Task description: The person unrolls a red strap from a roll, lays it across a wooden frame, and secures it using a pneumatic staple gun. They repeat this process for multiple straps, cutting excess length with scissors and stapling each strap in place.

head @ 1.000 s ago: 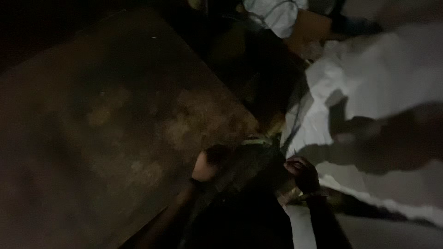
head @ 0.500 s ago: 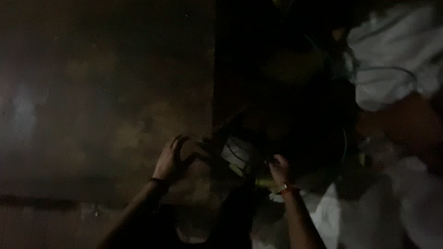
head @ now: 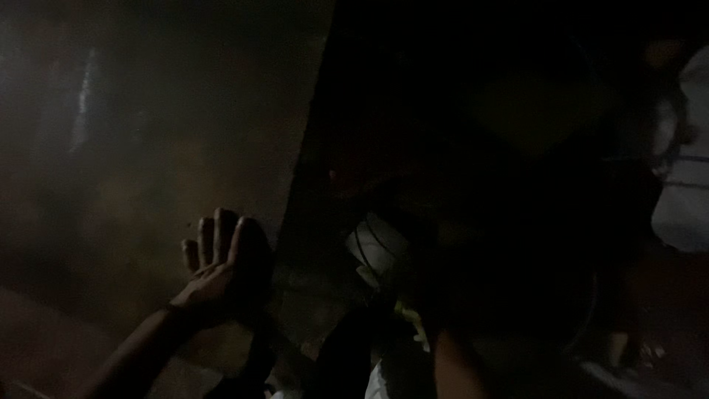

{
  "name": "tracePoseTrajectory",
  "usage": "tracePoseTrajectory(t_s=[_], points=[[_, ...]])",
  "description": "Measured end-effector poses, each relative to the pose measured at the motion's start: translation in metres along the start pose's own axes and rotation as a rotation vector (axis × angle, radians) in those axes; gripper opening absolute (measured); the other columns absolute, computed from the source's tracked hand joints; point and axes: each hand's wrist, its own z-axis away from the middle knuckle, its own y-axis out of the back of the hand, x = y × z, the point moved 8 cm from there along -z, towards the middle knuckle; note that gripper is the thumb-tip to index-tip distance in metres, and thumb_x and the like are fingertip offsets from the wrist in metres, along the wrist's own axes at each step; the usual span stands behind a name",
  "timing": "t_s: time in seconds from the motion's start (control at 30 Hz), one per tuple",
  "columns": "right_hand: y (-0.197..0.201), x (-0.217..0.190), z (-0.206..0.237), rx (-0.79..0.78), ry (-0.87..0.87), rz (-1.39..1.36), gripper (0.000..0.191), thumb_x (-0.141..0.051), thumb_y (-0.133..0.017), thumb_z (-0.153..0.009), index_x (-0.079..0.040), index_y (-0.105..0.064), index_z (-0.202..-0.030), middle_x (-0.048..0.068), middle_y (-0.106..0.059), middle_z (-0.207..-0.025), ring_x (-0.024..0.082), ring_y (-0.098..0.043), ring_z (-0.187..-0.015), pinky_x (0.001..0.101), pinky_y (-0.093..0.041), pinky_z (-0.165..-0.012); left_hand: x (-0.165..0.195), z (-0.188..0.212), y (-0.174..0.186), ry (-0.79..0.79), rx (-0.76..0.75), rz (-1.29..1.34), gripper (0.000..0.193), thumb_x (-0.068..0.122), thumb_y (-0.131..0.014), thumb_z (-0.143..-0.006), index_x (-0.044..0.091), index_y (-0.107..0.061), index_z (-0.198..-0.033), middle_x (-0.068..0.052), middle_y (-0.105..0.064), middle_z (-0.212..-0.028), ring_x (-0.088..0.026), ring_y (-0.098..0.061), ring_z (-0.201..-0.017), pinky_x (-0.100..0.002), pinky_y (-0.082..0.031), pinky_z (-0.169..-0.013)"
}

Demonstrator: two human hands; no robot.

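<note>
Very dark in here, most detail lost. Left hand (head: 221, 266) is up w/ fingers spread wide and straight, palm side visible, holding nothing; it sits against the edge of a dark upright panel (head: 310, 185) that cuts diagonally down the middle of view, fingertips near or on that edge, can't tell if actually touching. Left forearm (head: 125, 347) runs down to the bottom-left corner. Left of the panel is a dull brownish surface (head: 125, 148), blotchy, w/ a faint pale streak near the top; can't tell if floor or wall. Right of the panel, lower centre, a pale rounded object (head: 377, 247) w/ thin dark wires or lines across it, only partly lit, kind unclear. Just below it a small yellowish-green bit (head: 410, 318) and a white patch (head: 373, 380) at the bottom edge, both too dim to identify. Right forearm (head: 454, 366) comes up from the bottom edge near those; the right hand itself is lost in shadow, so can't tell if it's wide, narrow or holding anything. Far right edge: pale whitish cloth or bag material (head: 683, 199) w/ a thin dark line over it, well apart from both hands. Rest of right half is black
</note>
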Motion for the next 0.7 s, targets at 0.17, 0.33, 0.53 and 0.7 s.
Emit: tracePoseTrajectory(t_s=[0.17, 0.33, 0.53, 0.7], points=[[-0.069, 0.039, -0.006, -0.066, -0.071, 0.066, 0.035, -0.028, -0.066, -0.100, -0.003, -0.067, -0.124, 0.016, -0.069, -0.116, 0.030, -0.067, -0.103, 0.0450, -0.055, -0.090, -0.029, 0.031, -0.007, -0.017, 0.103, 0.005, 0.098, 0.060, -0.058, -0.089, 0.017, -0.007, -0.162, -0.023, 0.002, -0.168, -0.048, 0.006, -0.151, -0.075, -0.003, -0.111], [-0.132, 0.070, -0.027, -0.128, -0.123, 0.151, 0.036, -0.029, -0.064, -0.100, -0.002, -0.069, -0.124, 0.017, -0.070, -0.116, 0.031, -0.067, -0.103, 0.0450, -0.055, -0.091, -0.033, 0.045, -0.009, -0.053, 0.238, -0.029, 0.097, 0.061, -0.058, -0.088, 0.016, -0.013, -0.160, -0.023, -0.002, -0.167, -0.048, 0.002, -0.151, -0.076, -0.005, -0.111], [-0.181, 0.082, -0.054, -0.159, -0.181, 0.275, 0.037, -0.031, -0.063, -0.101, -0.001, -0.070, -0.122, 0.018, -0.072, -0.115, 0.032, -0.068, -0.103, 0.0450, -0.055, -0.092, -0.047, 0.022, -0.033, -0.159, 0.399, -0.066, 0.095, 0.062, -0.058, -0.086, 0.015, -0.019, -0.158, -0.023, -0.007, -0.166, -0.048, -0.002, -0.150, -0.076, -0.007, -0.110], [-0.186, 0.066, -0.054, -0.150, -0.198, 0.376, 0.039, -0.032, -0.061, -0.102, 0.000, -0.071, -0.121, 0.019, -0.073, -0.115, 0.033, -0.068, -0.104, 0.0450, -0.054, -0.093, -0.055, 0.005, -0.027, -0.239, 0.505, -0.083, 0.094, 0.063, -0.058, -0.085, 0.014, -0.024, -0.157, -0.024, -0.011, -0.165, -0.048, -0.006, -0.150, -0.077, -0.008, -0.110]])
